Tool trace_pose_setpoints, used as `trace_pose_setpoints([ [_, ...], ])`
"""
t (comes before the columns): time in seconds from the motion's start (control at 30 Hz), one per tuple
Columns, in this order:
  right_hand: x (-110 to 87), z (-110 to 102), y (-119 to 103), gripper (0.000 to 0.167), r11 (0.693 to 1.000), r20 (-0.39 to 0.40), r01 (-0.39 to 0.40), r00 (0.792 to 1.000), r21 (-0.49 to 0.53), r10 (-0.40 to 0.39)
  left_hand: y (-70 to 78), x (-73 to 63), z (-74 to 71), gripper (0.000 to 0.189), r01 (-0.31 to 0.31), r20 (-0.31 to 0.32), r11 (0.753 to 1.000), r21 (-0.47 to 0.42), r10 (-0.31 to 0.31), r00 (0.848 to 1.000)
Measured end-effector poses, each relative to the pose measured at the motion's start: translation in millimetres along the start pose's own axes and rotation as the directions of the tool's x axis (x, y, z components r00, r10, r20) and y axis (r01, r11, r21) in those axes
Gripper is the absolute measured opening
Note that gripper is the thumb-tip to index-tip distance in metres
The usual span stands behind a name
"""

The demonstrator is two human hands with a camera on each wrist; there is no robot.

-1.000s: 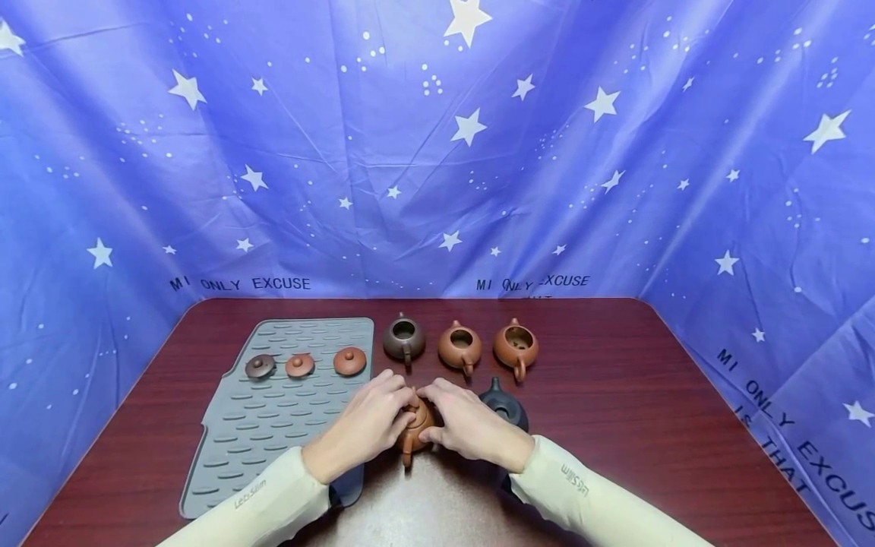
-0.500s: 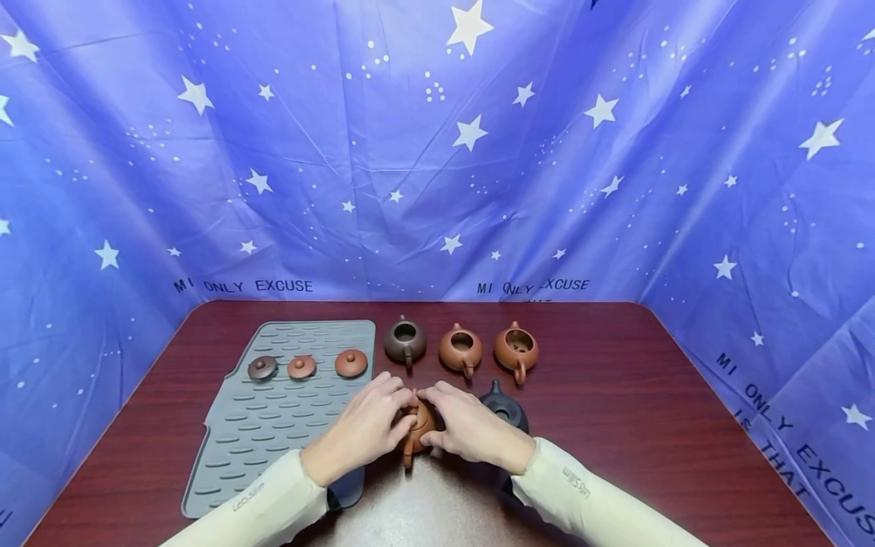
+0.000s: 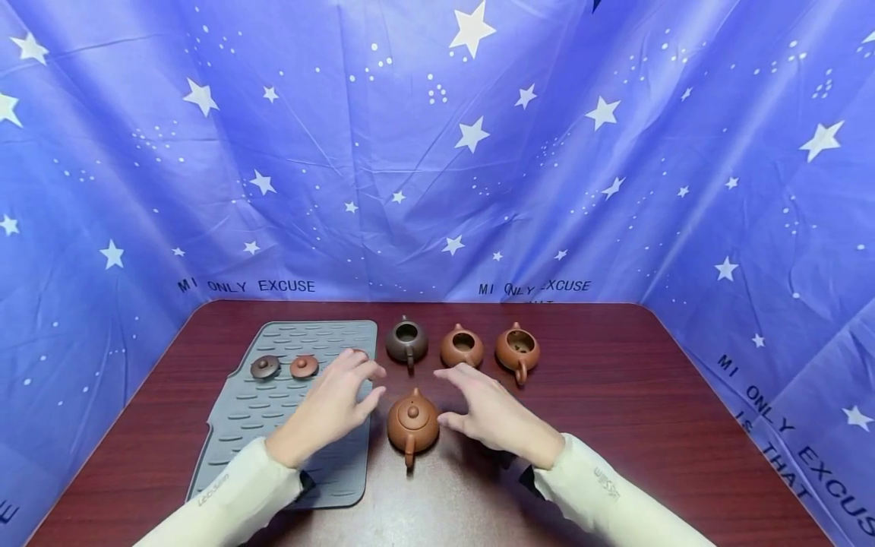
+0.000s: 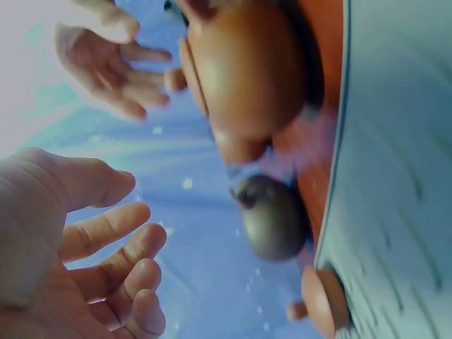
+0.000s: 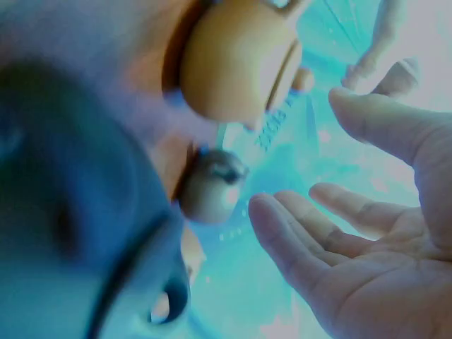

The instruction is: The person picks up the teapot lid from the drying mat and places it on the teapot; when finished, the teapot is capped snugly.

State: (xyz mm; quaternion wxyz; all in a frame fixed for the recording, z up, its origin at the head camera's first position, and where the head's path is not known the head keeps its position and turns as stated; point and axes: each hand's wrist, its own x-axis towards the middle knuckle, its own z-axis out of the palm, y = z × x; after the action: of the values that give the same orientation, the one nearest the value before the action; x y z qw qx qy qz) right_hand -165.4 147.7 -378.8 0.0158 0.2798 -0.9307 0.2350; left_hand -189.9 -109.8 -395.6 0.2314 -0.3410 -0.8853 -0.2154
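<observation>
An orange-brown clay teapot (image 3: 412,434) stands upright at the front middle of the table, its lid (image 3: 413,412) seated on top and its handle towards me. To its left hovers my left hand (image 3: 328,406), fingers loosely bent, holding nothing, over the grey mat. My right hand (image 3: 499,414) is raised on the pot's right side, fingers spread and relaxed; its thumb appears near the pot in the head view, but the right wrist view shows a gap. A black teapot (image 5: 85,212), blurred in the right wrist view, is hidden beneath the right hand in the head view.
Behind stand three lidless teapots: a dark brown one (image 3: 407,348) and two reddish ones (image 3: 456,349) (image 3: 517,351). On the grey mat (image 3: 328,486) lie a dark lid (image 3: 265,368), a reddish lid (image 3: 304,368) and another reddish lid (image 4: 326,302), mostly covered by my left hand in the head view.
Both hands have let go of the orange-brown teapot and drawn apart, left hand leftward and right hand rightward. The pot stays in place with its lid now in plain sight.
</observation>
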Motion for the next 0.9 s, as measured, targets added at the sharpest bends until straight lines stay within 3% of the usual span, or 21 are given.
trace_pose_setpoints([
  [0.3,-10.8,-27.9,21.4,0.053,1.0,-0.141,-0.024,0.99,-0.013,0.022,-24.5,0.2,-6.0,0.016,0.093,0.008,0.994,0.05,-0.093,0.996],
  [0.6,-25.1,-36.4,38.0,0.053,0.994,-0.129,-0.103,0.986,0.028,0.105,-48.2,-2.2,5.5,0.024,0.154,0.065,0.983,0.097,-0.161,0.985],
  [0.9,-36.9,-28.5,51.3,0.051,0.998,-0.165,-0.069,0.984,0.0,0.068,-66.1,0.6,18.2,0.021,0.221,0.104,0.968,0.117,-0.233,0.967],
])
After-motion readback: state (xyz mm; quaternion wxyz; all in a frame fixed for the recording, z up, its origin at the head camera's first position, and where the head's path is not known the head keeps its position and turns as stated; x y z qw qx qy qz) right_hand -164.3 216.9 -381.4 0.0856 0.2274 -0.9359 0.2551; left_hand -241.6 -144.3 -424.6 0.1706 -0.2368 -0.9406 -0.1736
